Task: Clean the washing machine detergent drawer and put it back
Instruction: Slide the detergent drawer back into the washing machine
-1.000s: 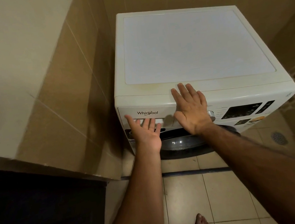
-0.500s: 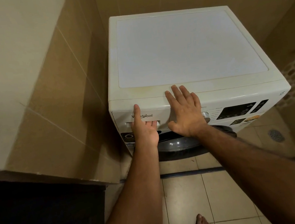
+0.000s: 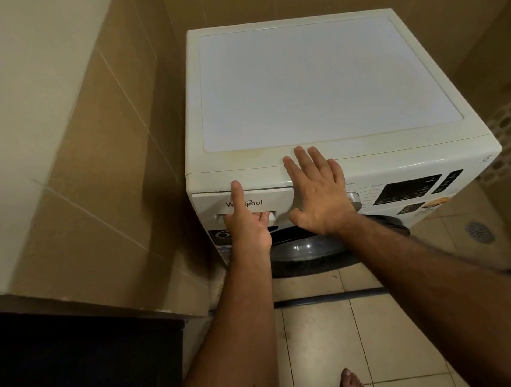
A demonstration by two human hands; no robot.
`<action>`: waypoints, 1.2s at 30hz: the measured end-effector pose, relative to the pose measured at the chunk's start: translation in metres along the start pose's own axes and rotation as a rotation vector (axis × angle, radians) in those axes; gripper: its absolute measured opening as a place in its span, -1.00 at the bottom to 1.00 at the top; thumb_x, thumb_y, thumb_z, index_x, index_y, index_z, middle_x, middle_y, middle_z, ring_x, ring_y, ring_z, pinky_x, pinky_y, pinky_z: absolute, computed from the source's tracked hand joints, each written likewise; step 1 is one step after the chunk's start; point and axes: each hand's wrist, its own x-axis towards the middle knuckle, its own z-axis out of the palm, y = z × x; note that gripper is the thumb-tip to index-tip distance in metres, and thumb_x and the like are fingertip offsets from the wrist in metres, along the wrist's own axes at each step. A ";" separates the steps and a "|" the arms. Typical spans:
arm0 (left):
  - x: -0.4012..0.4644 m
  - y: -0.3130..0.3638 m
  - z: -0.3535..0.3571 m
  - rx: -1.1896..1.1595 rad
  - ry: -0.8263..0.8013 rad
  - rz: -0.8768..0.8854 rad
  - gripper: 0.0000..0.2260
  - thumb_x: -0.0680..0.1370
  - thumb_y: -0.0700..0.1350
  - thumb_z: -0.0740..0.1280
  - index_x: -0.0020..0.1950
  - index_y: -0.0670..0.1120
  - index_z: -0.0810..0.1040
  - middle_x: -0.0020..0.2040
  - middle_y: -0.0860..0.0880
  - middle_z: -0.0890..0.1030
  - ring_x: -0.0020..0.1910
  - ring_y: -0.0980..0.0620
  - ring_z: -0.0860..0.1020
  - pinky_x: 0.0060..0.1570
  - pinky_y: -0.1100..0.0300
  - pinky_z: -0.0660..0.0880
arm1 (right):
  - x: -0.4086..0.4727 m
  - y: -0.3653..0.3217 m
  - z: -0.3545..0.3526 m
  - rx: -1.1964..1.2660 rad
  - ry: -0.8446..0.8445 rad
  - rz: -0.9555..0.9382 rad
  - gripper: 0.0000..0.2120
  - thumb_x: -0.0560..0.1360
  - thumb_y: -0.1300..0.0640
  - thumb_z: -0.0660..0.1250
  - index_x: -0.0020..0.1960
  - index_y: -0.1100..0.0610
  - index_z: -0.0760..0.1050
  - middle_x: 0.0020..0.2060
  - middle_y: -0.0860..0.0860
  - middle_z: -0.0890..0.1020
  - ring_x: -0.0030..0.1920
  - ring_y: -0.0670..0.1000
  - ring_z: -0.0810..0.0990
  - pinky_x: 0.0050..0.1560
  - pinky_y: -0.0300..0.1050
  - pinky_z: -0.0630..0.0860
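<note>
— Fingers of the left hand [image 3: 246, 226] are hooked up into the handle slot of the detergent drawer [image 3: 267, 200], thumb laid flat up its face. Drawer sits at the top-left corner of the washing machine [image 3: 323, 153], front panel barely proud of the casing, a thin dark gap along its upper edge.

— And the other hand?

— Right hand [image 3: 318, 195] is spread flat, fingers straight, pressed against the front edge just beside the drawer's right end. Bracing, I'd say.

— Which way does it come out?

— Straight toward the person. Its long axis runs back into the machine, away from the grip, so the pull lies along the left forearm. Left hand's the one on it; the right only touches the casing.
</note>
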 end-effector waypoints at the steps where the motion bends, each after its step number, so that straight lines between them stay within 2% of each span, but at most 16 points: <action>1: 0.001 -0.001 -0.001 0.012 0.008 0.000 -0.37 0.51 0.12 0.42 0.49 -0.06 0.29 0.33 -0.14 0.51 0.30 -0.13 0.51 0.21 0.01 0.47 | 0.000 0.000 0.000 0.001 0.000 0.000 0.03 0.20 -0.16 0.22 0.60 0.02 -0.10 0.59 0.05 -0.12 0.57 0.08 -0.23 0.50 0.17 -0.24; 5: -0.001 -0.008 -0.010 0.019 0.002 0.006 -0.26 0.44 0.22 0.41 0.52 -0.02 0.24 0.34 -0.14 0.49 0.32 -0.14 0.49 0.31 -0.03 0.43 | 0.002 0.002 0.002 -0.007 -0.017 -0.005 0.05 0.20 -0.22 0.22 0.59 0.01 -0.11 0.59 0.05 -0.13 0.57 0.08 -0.24 0.50 0.17 -0.23; 7: -0.005 -0.010 -0.017 -0.049 -0.010 0.004 -0.21 0.37 0.33 0.37 0.50 0.01 0.28 0.32 -0.13 0.52 0.32 -0.15 0.50 0.35 -0.06 0.40 | 0.004 0.004 0.001 0.008 -0.035 -0.002 0.05 0.20 -0.20 0.23 0.59 0.00 -0.13 0.59 0.04 -0.15 0.56 0.08 -0.25 0.49 0.16 -0.25; 10: -0.013 -0.016 -0.030 -0.156 -0.033 -0.005 -0.26 0.42 0.43 0.23 0.48 0.05 0.33 0.36 -0.13 0.51 0.34 -0.17 0.48 0.40 -0.14 0.34 | 0.006 0.004 -0.003 0.022 -0.093 0.012 0.04 0.25 -0.15 0.29 0.59 -0.03 -0.17 0.59 0.02 -0.19 0.56 0.07 -0.30 0.49 0.15 -0.28; 13: -0.025 -0.019 -0.041 -0.177 -0.002 -0.018 -0.26 0.43 0.44 0.21 0.49 0.05 0.31 0.41 -0.13 0.47 0.37 -0.16 0.45 0.40 -0.16 0.32 | 0.008 0.004 -0.014 0.044 -0.183 0.028 0.00 0.36 -0.12 0.36 0.60 -0.04 -0.18 0.58 -0.01 -0.24 0.55 0.06 -0.32 0.50 0.13 -0.29; 17: -0.045 -0.023 -0.052 -0.203 0.054 -0.039 -0.30 0.47 0.40 0.21 0.50 0.05 0.30 0.41 -0.14 0.47 0.38 -0.18 0.44 0.39 -0.18 0.33 | 0.009 0.006 -0.039 0.118 -0.299 0.004 -0.14 0.48 -0.04 0.32 0.60 -0.01 -0.11 0.59 0.01 -0.19 0.57 0.06 -0.27 0.52 0.12 -0.23; 20: -0.062 -0.028 -0.065 -0.197 0.063 -0.051 -0.27 0.46 0.41 0.20 0.53 0.06 0.25 0.45 -0.13 0.42 0.44 -0.19 0.38 0.44 -0.19 0.26 | 0.008 0.003 -0.050 0.138 -0.330 0.009 -0.19 0.49 0.04 0.31 0.60 0.02 -0.06 0.59 0.01 -0.15 0.57 0.06 -0.23 0.52 0.11 -0.20; 25: -0.077 -0.036 -0.088 -0.182 0.053 -0.054 -0.22 0.42 0.42 0.19 0.54 0.06 0.23 0.46 -0.13 0.43 0.46 -0.21 0.36 0.45 -0.22 0.23 | 0.005 0.000 -0.059 0.072 -0.368 -0.004 -0.20 0.50 0.12 0.28 0.60 0.06 -0.09 0.59 0.04 -0.14 0.57 0.08 -0.22 0.54 0.13 -0.15; 29: -0.086 -0.038 -0.099 -0.178 0.054 -0.064 -0.10 0.29 0.42 0.25 0.55 0.04 0.22 0.47 -0.14 0.41 0.46 -0.21 0.35 0.42 -0.22 0.24 | -0.002 -0.004 -0.058 0.049 -0.364 0.001 -0.22 0.51 0.16 0.26 0.60 0.09 -0.10 0.59 0.06 -0.15 0.58 0.09 -0.21 0.54 0.14 -0.13; 36: -0.085 -0.037 -0.097 -0.167 0.041 -0.074 -0.27 0.49 0.39 0.17 0.56 0.03 0.21 0.47 -0.15 0.41 0.46 -0.21 0.36 0.43 -0.20 0.24 | -0.011 -0.006 -0.057 0.051 -0.378 0.009 -0.20 0.48 0.23 0.25 0.60 0.09 -0.10 0.59 0.05 -0.17 0.58 0.07 -0.21 0.55 0.13 -0.13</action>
